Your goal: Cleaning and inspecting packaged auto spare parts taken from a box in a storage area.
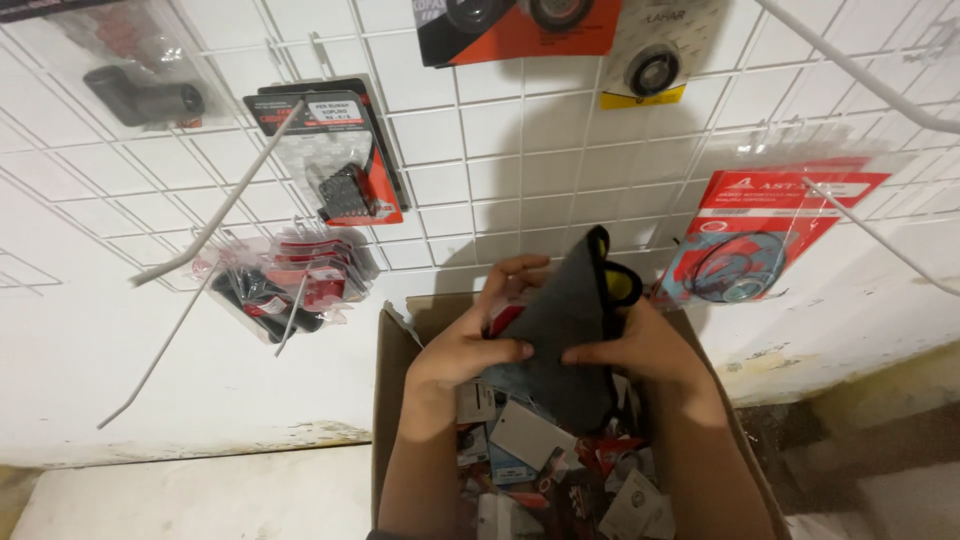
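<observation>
Both hands hold a flat dark grey packet (565, 320) with a yellow edge above an open cardboard box (392, 400). The left hand (465, 345) grips its left side, thumb pressed on the front and fingers curled behind; the right hand (640, 345) pinches its right side the same way. The box is full of small packaged parts (540, 470). Behind it, a white wire grid (480, 170) on the wall carries hanging blister packs (345, 160).

A white wall (560, 180) carries a white wire grid rack (480, 150) hung with packaged spare parts (335, 165) — red, black and clear packets on hooks. Lower down the paint is chipped and stained, meeting a pale floor (200, 500) — dim, shadowed light.
</observation>
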